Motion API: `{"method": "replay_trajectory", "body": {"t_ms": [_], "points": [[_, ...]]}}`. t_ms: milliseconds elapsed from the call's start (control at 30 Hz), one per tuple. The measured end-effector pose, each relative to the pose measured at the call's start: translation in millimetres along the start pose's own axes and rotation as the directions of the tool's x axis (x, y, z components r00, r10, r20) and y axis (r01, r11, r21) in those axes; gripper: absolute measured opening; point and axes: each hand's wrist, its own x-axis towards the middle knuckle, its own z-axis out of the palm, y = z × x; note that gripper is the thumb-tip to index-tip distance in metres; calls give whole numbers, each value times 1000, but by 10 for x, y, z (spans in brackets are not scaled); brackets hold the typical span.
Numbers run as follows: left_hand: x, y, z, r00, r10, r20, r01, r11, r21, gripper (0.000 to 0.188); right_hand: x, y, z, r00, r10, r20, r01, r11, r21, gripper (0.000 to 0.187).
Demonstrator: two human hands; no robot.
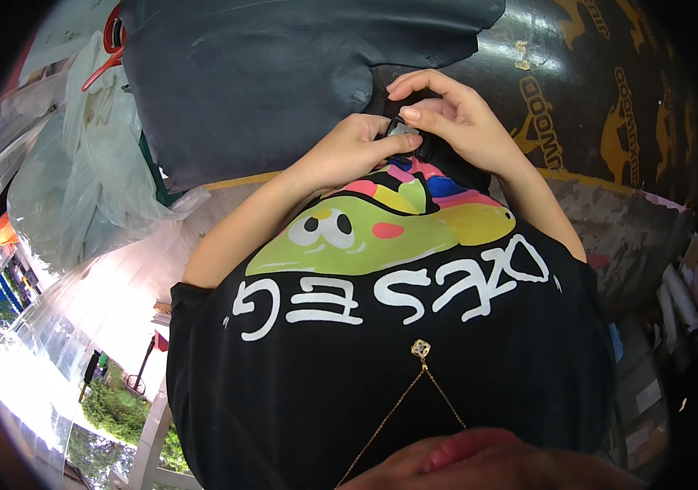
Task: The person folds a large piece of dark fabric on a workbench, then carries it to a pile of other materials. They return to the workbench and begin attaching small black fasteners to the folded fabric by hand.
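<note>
Near the upper centre of the frame, left hand point(361, 147) and right hand point(455, 114) meeting over a small grey-white object point(402, 129), only a sliver of it visible between the fingertips. Left thumb and forefinger pressed together on the lower side of that small object, remaining fingers curled underneath and out of sight. Right hand arched above it, thumb and forefinger pinched down on its top, other fingers bent and held loosely together over the back. Exact kind of the small object impossible to tell, too much of it hidden by the fingers. Just beneath both hands, a dark bunched piece of black fabric point(447, 155), touching the palms.

Above and left of the hands, a large dark grey sheet of leather-like material point(267, 73) spread across the upper middle of the frame, its lower right edge close to the hands. Under it and stretching to the upper right, a black glossy table surface with orange-brown printing point(602, 90), a yellow strip along its near edge. At the upper left, a crumpled clear plastic bag point(95, 171) with a red plastic hanger point(108, 49) poking out above it.

Filling the lower centre, a black T-shirt with a green cartoon figure and white lettering point(381, 327), forearms rising from it toward the hands. Hanging on the shirt front, a thin gold chain with a small square pendant point(421, 349). At far lower left, bright daylight and green foliage.
</note>
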Motion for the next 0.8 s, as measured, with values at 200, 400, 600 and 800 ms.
{"method": "replay_trajectory", "body": {"t_ms": [200,400,600,800], "points": [[55,-102,43,999,6,-48,-12,993,-114,40,-297,-69,-240,931,-329,158,325,550,-770,34],[53,-119,99,996,-40,-79,16,958,-286,32,-597,-16,-328,995,87,47,-44,815,-578,35],[50,9,91,995,-93,-23,80,936,-343,33,-635,-16,-411,965,-227,130,232,512,-827,18],[-45,168,157,999,-28,42,40,953,-300,30,-628,-93,-502,965,-242,105,256,765,-591,19]]}}
